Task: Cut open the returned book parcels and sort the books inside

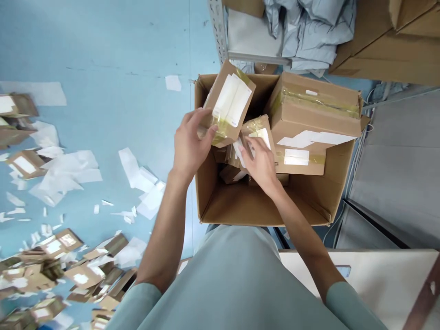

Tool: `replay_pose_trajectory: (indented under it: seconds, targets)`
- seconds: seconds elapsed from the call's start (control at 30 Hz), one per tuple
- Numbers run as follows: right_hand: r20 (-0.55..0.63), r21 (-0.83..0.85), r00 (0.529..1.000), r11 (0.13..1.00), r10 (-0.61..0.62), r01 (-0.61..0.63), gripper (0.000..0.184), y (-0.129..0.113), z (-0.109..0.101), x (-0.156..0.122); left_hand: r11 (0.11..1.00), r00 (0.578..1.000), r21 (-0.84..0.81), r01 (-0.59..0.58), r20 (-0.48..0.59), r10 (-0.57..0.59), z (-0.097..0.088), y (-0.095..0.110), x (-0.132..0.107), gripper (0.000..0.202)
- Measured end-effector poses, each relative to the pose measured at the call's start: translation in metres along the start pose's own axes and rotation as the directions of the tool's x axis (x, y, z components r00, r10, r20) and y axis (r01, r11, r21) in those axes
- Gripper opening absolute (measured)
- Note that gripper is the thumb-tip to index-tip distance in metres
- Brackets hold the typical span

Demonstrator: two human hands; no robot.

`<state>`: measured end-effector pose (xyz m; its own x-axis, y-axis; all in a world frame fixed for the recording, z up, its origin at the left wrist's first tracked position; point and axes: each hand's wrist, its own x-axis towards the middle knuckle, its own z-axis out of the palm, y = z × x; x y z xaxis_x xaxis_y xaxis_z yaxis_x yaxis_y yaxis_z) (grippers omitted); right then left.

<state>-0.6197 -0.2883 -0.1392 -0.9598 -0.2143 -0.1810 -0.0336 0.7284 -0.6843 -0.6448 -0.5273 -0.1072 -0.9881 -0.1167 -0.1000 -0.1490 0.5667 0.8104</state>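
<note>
Head view: one small parcel up, another under my other hand

Head camera looks down on the small parcel (229, 104), which I hold tilted over the far left corner of the open carton (209, 201), just above its rim. It is brown card with a white label on its face and a band of yellowish tape round its lower end. My left hand (190, 147) has it by that taped end, with the fingers curled round the near edge and the thumb pressed on the front, clamped tight on it.

Just beside it, lower and inside the carton, lies a second parcel (258, 130), also taped and labelled. My right hand (261, 162) rests on it with the fingers laid close together across its label. I cannot tell whether they grip it or only touch it. More small packs lie in shadow beneath it.

A larger taped box (316, 114) fills the right side of the carton, its top standing above the rim.

To my left the blue floor (120, 46) is strewn with white paper scraps (142, 185), and a heap of small labelled packs (82, 275) lies at the near left. Beyond the carton a metal shelf holds grey bags (309, 27), with flat cardboard (388, 50) stacked to their right.
</note>
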Motion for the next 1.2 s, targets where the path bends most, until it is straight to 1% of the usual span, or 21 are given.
replay_pose_trajectory:
  seconds: [0.03, 0.1, 0.2, 0.27, 0.33, 0.37, 0.43, 0.53, 0.6, 0.7, 0.73, 0.8, 0.87, 0.93, 1.03, 1.1, 1.2]
  targets:
    - [-0.026, -0.044, 1.0, 0.999, 0.01, -0.011, 0.053, 0.009, -0.001, 0.002, 1.0, 1.0, 0.016, 0.006, -0.006, -0.006, 0.001, -0.005, -0.006, 0.057]
    - [-0.053, -0.13, 0.998, 0.991, 0.027, -0.034, 0.066, 0.024, -0.002, 0.007, 0.999, 1.0, 0.053, 0.009, -0.029, -0.008, 0.005, -0.009, -0.017, 0.062]
    - [-0.019, -0.208, 0.998, 0.976, 0.06, -0.063, 0.092, 0.039, 0.002, 0.012, 0.997, 0.998, 0.082, 0.013, -0.06, -0.008, 0.015, -0.006, -0.029, 0.072]
    - [0.012, -0.228, 0.995, 0.969, 0.095, -0.09, 0.101, 0.041, 0.007, 0.012, 0.996, 0.998, 0.087, 0.023, -0.067, -0.018, 0.025, -0.002, -0.03, 0.084]
    - [0.013, -0.234, 0.992, 0.965, 0.122, -0.116, 0.1, 0.038, 0.012, 0.009, 0.994, 0.997, 0.101, 0.036, -0.075, -0.028, 0.036, 0.001, -0.028, 0.097]
    - [-0.006, -0.234, 0.991, 0.964, 0.131, -0.129, 0.098, 0.034, 0.013, 0.007, 0.993, 0.996, 0.111, 0.042, -0.082, -0.033, 0.042, 0.001, -0.026, 0.102]
    - [-0.077, -0.239, 0.986, 0.957, 0.15, -0.164, 0.092, 0.025, 0.015, 0.001, 0.989, 0.993, 0.135, 0.054, -0.108, -0.04, 0.053, -0.003, -0.023, 0.11]
    - [-0.202, -0.256, 0.962, 0.938, 0.185, -0.234, 0.086, 0.008, 0.015, -0.005, 0.98, 0.989, 0.189, 0.064, -0.14, -0.038, 0.068, -0.018, -0.023, 0.115]
    - [-0.253, -0.267, 0.948, 0.928, 0.194, -0.261, 0.083, -0.002, 0.017, -0.001, 0.97, 0.989, 0.234, 0.069, -0.144, -0.035, 0.073, -0.03, -0.027, 0.106]
    - [-0.284, -0.268, 0.943, 0.93, 0.173, -0.251, 0.08, -0.012, 0.025, 0.026, 0.957, 0.988, 0.281, 0.073, -0.153, -0.03, 0.073, -0.045, -0.036, 0.074]
    - [-0.282, -0.262, 0.947, 0.937, 0.155, -0.231, 0.079, -0.012, 0.028, 0.038, 0.956, 0.988, 0.284, 0.066, -0.153, -0.023, 0.072, -0.047, -0.039, 0.065]
    - [-0.255, -0.241, 0.962, 0.958, 0.093, -0.156, 0.076, -0.009, 0.034, 0.061, 0.96, 0.99, 0.279, 0.034, -0.138, 0.005, 0.069, -0.049, -0.046, 0.054]
    - [-0.199, -0.213, 0.98, 0.975, 0.015, -0.058, 0.073, 0.0, 0.036, 0.072, 0.963, 0.993, 0.271, -0.007, -0.112, 0.039, 0.068, -0.047, -0.053, 0.049]
    - [-0.137, -0.198, 0.99, 0.98, -0.036, 0.008, 0.073, 0.011, 0.034, 0.066, 0.964, 0.995, 0.265, -0.036, -0.082, 0.06, 0.072, -0.045, -0.061, 0.045]
    - [-0.085, -0.194, 0.996, 0.981, -0.032, 0.015, 0.076, 0.026, 0.029, 0.034, 0.968, 0.997, 0.244, -0.062, -0.025, 0.07, 0.085, -0.039, -0.072, 0.043]
    - [-0.075, -0.175, 0.997, 0.984, -0.032, 0.018, 0.077, 0.034, 0.027, 0.011, 0.974, 0.996, 0.208, -0.086, 0.019, 0.084, 0.096, -0.034, -0.078, 0.044]
    - [-0.104, -0.104, 0.994, 0.994, -0.042, 0.031, 0.066, 0.047, 0.028, -0.014, 0.989, 0.995, 0.122, -0.087, 0.057, 0.08, 0.112, -0.025, -0.083, 0.047]
